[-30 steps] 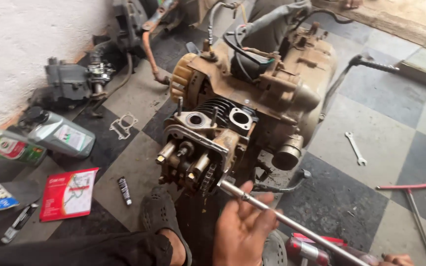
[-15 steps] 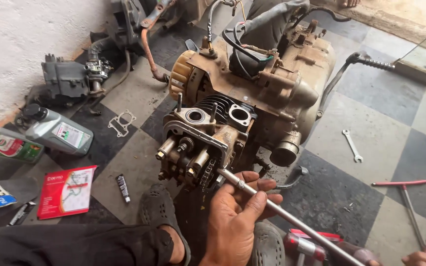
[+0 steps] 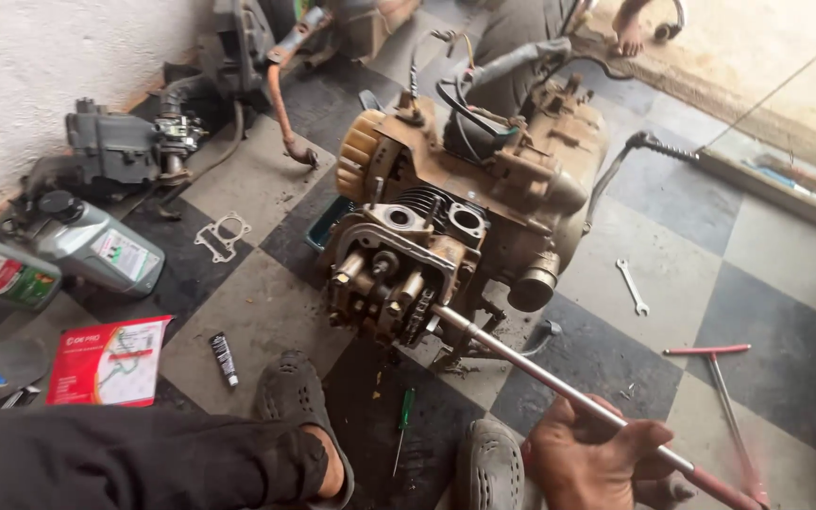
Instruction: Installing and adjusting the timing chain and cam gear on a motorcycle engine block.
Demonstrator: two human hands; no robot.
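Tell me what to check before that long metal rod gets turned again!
1. Rod tip seated in the engine head: the long metal rod runs into the engine; how deep it sits, cannot tell.
2. Hand grip on the rod: the left hand wraps the shaft, ok.
3. Second hand on the handle: the right hand is not in view, cannot tell.
4. Feet clear of the rod: both sandals sit just under it, not ok.
5. Loose tools nearby: a green screwdriver lies between the feet, not ok.
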